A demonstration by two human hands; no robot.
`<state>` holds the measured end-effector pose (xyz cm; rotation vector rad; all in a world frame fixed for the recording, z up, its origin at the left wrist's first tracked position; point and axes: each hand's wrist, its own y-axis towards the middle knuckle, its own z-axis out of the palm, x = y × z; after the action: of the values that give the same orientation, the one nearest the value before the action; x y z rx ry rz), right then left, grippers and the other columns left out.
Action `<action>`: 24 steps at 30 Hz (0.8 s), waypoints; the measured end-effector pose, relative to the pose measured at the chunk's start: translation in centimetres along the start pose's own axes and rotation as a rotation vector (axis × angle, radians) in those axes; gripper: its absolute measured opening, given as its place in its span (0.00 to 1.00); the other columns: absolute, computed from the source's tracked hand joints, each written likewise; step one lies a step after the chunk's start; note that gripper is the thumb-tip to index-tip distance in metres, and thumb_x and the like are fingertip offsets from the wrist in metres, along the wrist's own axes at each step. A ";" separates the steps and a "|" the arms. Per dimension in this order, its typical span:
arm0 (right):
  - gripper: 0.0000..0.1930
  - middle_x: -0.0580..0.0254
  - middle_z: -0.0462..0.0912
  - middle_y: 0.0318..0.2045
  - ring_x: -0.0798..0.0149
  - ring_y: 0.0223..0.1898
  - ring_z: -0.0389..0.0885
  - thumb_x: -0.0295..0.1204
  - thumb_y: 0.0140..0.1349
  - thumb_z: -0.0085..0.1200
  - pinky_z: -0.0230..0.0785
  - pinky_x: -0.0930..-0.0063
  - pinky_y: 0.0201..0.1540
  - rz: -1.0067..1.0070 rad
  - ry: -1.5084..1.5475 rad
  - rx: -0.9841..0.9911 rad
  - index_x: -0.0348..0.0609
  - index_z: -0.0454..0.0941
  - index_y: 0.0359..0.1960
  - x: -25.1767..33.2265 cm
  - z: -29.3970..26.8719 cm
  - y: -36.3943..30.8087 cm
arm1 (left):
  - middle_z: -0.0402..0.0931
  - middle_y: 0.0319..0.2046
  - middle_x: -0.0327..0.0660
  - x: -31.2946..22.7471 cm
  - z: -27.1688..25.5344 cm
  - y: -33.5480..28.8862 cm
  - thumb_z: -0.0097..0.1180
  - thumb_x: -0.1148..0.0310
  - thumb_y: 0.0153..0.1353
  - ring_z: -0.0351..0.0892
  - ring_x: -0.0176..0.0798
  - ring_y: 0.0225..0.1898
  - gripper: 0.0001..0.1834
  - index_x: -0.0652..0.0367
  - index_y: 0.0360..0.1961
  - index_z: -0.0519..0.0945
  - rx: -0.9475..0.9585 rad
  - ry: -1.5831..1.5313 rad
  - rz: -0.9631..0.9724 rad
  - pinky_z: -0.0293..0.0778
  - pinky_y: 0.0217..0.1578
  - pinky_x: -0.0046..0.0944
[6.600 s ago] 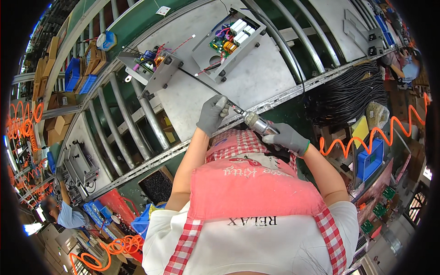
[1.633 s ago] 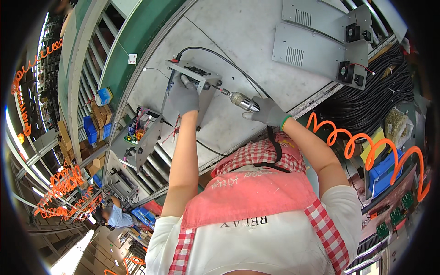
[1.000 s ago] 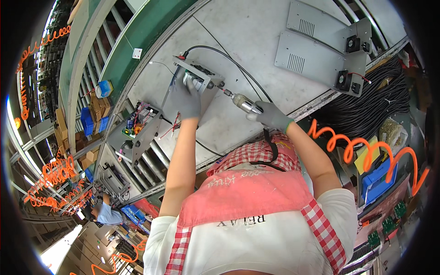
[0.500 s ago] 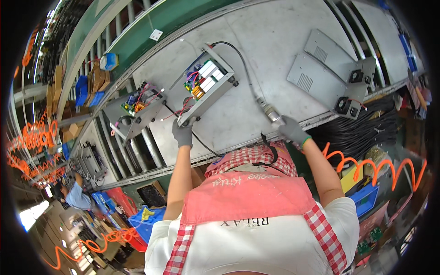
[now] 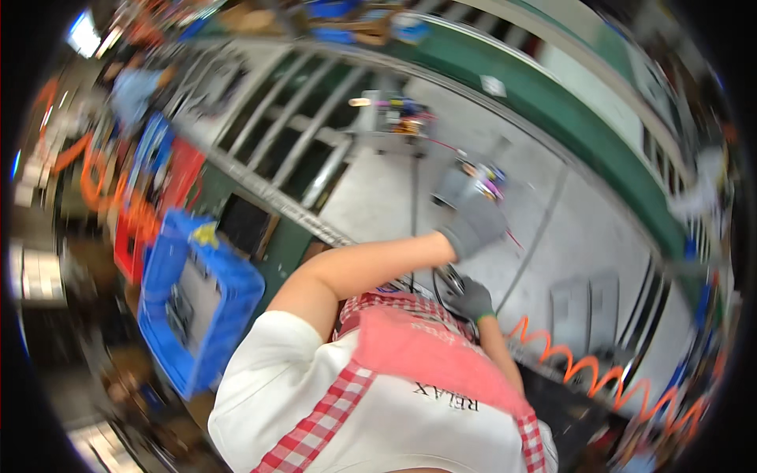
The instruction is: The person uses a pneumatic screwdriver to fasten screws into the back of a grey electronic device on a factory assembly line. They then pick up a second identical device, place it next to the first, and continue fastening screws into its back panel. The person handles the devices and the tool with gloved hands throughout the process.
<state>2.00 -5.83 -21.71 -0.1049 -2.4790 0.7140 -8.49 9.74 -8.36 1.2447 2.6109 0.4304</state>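
Observation:
My left hand [image 5: 475, 229], in a grey glove, is over the near side of an open metal chassis [image 5: 451, 188] with a circuit board and coloured wires. The glove hides much of this chassis, and blur hides whether its fingers are closed. Closer to my body, my right hand [image 5: 471, 299], gloved too, is closed around a silver cylindrical cable connector [image 5: 450, 277]. Its black cable [image 5: 435, 285] loops beside it near the bench edge. A second open chassis [image 5: 392, 140] with electronics stands farther left, at the rollers, a dark cable running from it toward me.
Grey metal panels [image 5: 583, 311] lie on the bench at right. An orange coiled hose [image 5: 579, 366] stretches across the near right side. Left are metal rollers [image 5: 296, 118] and a blue crate [image 5: 251, 288] below bench height. A green rail [image 5: 505, 67] borders the far side.
The view has swung, shifting the bench scene, and is blurred. My left arm now reaches across to the chassis. My right hand has drawn the connector in close to my body.

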 end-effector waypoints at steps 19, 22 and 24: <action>0.24 0.46 0.83 0.35 0.46 0.40 0.81 0.49 0.50 0.60 0.72 0.57 0.44 -0.109 -0.491 0.115 0.41 0.79 0.40 8.7 -0.8 7.2 | 0.80 0.42 0.53 24.7 -20.1 -64.8 0.49 0.56 0.58 0.81 0.54 0.43 0.19 0.57 0.41 0.83 0.374 -0.003 -1.971 0.75 0.41 0.51; 0.23 0.47 0.81 0.35 0.48 0.39 0.80 0.45 0.54 0.58 0.71 0.56 0.43 -0.291 -0.303 0.172 0.40 0.77 0.45 20.6 -1.0 8.0 | 0.80 0.44 0.53 25.8 -15.3 -69.8 0.52 0.53 0.57 0.81 0.53 0.44 0.22 0.58 0.45 0.82 0.440 -0.493 -2.106 0.75 0.43 0.49; 0.19 0.49 0.80 0.34 0.51 0.37 0.79 0.39 0.57 0.57 0.71 0.58 0.41 -0.569 -0.326 0.112 0.40 0.76 0.45 30.5 -0.5 6.8 | 0.81 0.43 0.52 26.0 -12.5 -71.7 0.53 0.53 0.56 0.81 0.52 0.41 0.23 0.57 0.46 0.82 0.547 -0.727 -1.956 0.75 0.42 0.48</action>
<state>-24.00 6.90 -9.88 0.7826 -2.5658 0.6499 -80.09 -14.91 -23.66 -1.1510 1.9754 -0.8903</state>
